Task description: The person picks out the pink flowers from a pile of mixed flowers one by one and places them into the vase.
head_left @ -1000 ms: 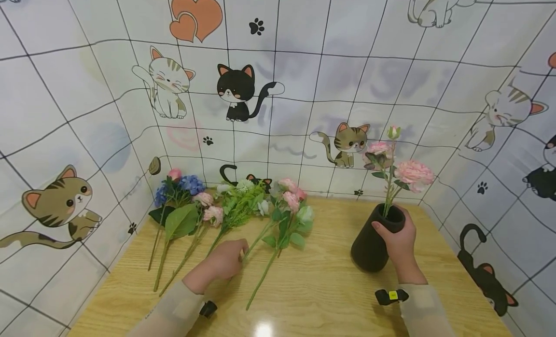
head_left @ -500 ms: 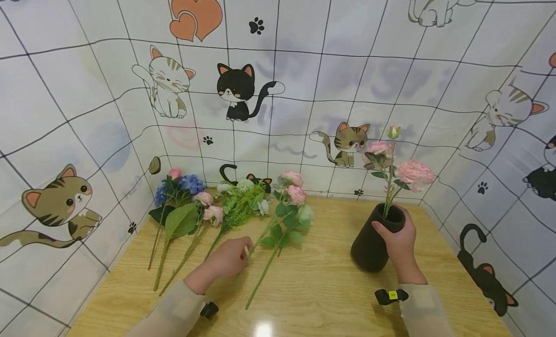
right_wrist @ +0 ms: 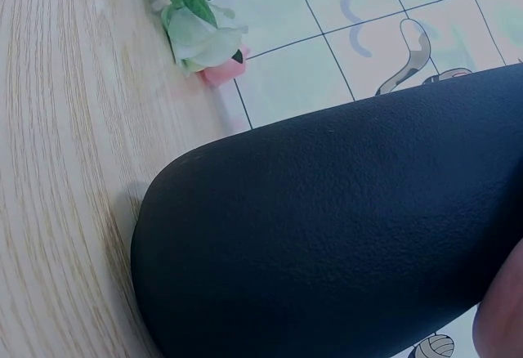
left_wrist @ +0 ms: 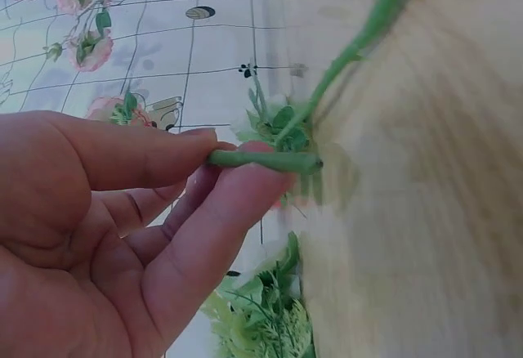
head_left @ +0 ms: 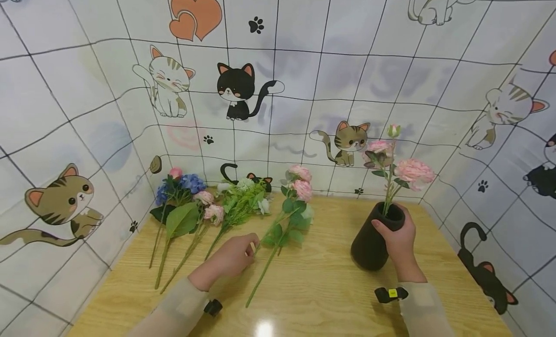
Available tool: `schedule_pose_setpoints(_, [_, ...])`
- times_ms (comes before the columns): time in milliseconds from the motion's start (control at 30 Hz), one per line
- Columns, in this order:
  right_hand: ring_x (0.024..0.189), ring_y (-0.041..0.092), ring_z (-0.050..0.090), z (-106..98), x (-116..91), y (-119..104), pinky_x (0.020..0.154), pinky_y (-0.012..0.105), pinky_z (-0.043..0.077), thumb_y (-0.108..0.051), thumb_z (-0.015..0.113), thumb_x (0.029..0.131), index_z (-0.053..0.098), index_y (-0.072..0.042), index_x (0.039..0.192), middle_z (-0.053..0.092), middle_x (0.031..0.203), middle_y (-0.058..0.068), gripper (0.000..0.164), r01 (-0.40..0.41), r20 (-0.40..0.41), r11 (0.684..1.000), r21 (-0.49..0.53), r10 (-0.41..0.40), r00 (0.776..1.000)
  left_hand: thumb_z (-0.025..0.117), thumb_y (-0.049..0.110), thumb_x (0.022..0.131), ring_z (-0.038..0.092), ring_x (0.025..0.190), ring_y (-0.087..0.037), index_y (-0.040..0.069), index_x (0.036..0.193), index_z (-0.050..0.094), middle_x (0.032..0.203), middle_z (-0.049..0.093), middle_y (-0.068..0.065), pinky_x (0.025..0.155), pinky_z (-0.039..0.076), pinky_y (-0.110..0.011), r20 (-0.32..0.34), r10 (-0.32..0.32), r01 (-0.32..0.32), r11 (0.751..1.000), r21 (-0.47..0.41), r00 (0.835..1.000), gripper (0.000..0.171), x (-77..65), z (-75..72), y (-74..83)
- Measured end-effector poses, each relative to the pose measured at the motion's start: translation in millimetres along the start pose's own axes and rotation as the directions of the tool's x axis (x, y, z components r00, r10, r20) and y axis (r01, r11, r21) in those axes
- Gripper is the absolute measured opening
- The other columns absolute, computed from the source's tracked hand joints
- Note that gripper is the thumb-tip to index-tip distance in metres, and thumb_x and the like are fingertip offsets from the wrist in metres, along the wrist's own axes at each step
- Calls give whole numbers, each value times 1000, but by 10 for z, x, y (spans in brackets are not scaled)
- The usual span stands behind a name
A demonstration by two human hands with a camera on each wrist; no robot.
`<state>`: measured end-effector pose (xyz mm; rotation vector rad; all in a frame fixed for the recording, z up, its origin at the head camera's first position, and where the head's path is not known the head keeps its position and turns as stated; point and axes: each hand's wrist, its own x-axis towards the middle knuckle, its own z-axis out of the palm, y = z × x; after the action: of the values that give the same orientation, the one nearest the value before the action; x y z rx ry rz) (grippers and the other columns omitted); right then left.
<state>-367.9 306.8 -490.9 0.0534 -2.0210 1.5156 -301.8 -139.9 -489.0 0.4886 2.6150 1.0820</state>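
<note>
In the head view my left hand (head_left: pixel 232 256) pinches the lower stem of a pink flower (head_left: pixel 302 189), whose two blooms point towards the back wall. The left wrist view shows the cut end of that green stem (left_wrist: pixel 270 160) between thumb and finger. My right hand (head_left: pixel 399 243) grips a black vase (head_left: pixel 369 247) around its upper part; the vase leans to the right, its base at the tabletop. Pink blooms (head_left: pixel 413 172) and a bud on a stem rise from its mouth. Dark vase wall (right_wrist: pixel 327 235) fills much of the right wrist view.
Just beyond the held stem lies a white rose (head_left: pixel 308 214), its long stem (head_left: pixel 261 279) reaching forward. Further left on the wooden table (head_left: pixel 321 288) are blue flowers (head_left: pixel 192 183), a pale pink flower (head_left: pixel 214 215) and green-white sprigs (head_left: pixel 243 202). Cat-printed walls (head_left: pixel 295 86) enclose the table.
My left hand has shifted slightly right, and the pink flower it pinches has moved up and right, over the white rose's leaves. The right hand and vase stay still.
</note>
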Motion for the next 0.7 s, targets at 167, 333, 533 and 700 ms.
schedule_pose_setpoints(167, [107,-4,57,-21,8,9,92,6,42,5,86,80,59,3,140,60,113,-25,67,6,-3,1000,-11,-6,1000,64,0,103,58,56,-17,3,130,58,92,65,-4,53,46,-32,11,26,-25,999,-44,1000,28,114,13,97])
schedule_pose_setpoints(333, [108,-4,56,-33,8,27,92,5,41,6,85,80,58,5,142,59,114,-24,68,4,11,1000,-12,-4,1000,63,1,104,57,56,-17,4,131,58,92,64,-4,52,45,-32,4,36,-36,998,-46,999,28,184,17,176])
schedule_pose_setpoints(533, [107,-4,56,-36,-14,2,91,4,41,6,85,79,58,3,142,58,113,-25,68,-6,13,1000,-12,6,1000,66,2,103,63,61,-18,7,130,58,93,65,-3,56,51,-32,-10,45,-46,998,-35,999,29,222,-7,267])
schedule_pose_setpoints(700, [107,-4,55,-24,-11,-33,91,4,41,5,85,79,58,4,142,58,113,-25,68,-2,11,1000,-12,2,1000,63,0,103,61,58,-19,9,129,59,91,64,-5,54,47,-32,-19,56,-57,997,-51,998,28,253,-37,335])
